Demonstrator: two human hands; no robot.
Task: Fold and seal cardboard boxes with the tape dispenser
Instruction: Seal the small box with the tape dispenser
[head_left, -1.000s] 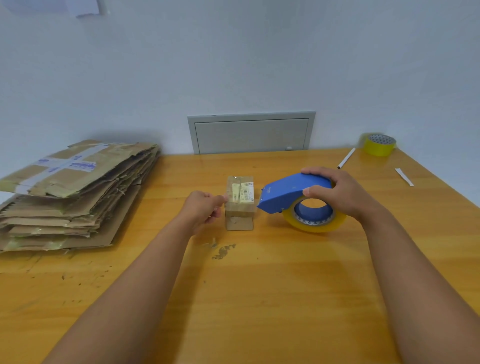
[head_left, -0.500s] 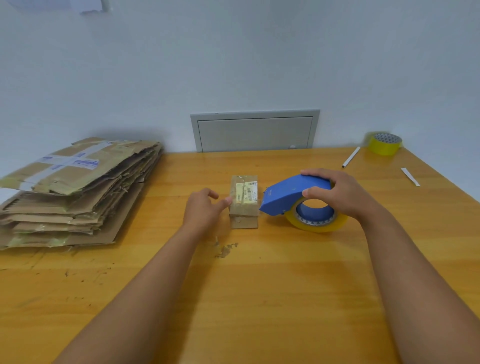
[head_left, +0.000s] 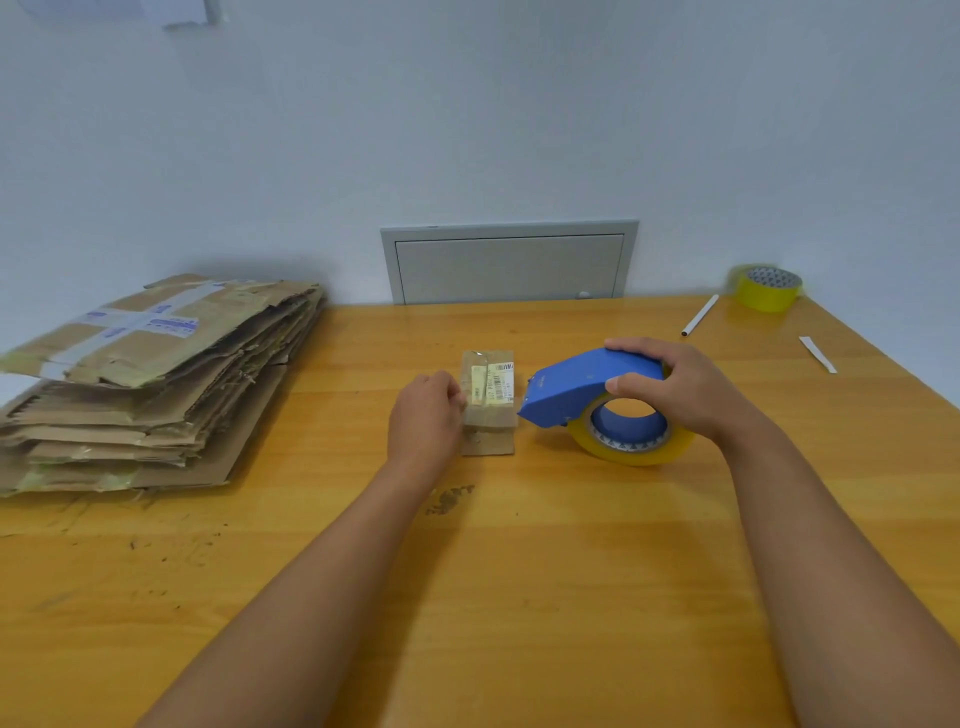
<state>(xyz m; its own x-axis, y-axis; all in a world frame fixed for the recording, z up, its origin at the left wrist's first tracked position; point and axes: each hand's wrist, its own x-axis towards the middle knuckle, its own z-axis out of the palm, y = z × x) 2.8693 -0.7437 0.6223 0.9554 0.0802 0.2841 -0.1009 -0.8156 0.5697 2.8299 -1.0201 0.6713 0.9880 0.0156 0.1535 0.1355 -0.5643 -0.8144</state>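
The small cardboard box (head_left: 488, 400) stands near the middle of the wooden table (head_left: 519, 597), with a wide free area of table toward 6 o'clock, between the two forearms. The left hand (head_left: 426, 410) is at 9 o'clock of the box, its fingers curled and touching the box's left side; I cannot tell if they really grip it. The right hand (head_left: 680, 389) grips the blue tape dispenser (head_left: 587, 395) from above, at 3 o'clock of the box, and the dispenser's nose is just beside the box's right edge. Its yellow tape roll (head_left: 631, 441) rests on the table.

Half a second ago the left thumb pointed out to the box; now the fingers are drawn in against it. The dispenser is in almost the same place.

At 9 o'clock lies a stack of flattened cardboard boxes (head_left: 150, 384), near the table's left edge. At 1 o'clock, by the far right corner, are a spare yellow tape roll (head_left: 769, 288), a white stick (head_left: 700, 315) and a white paper strip (head_left: 818, 354). Behind is a pale wall with a grey panel door (head_left: 509, 265)
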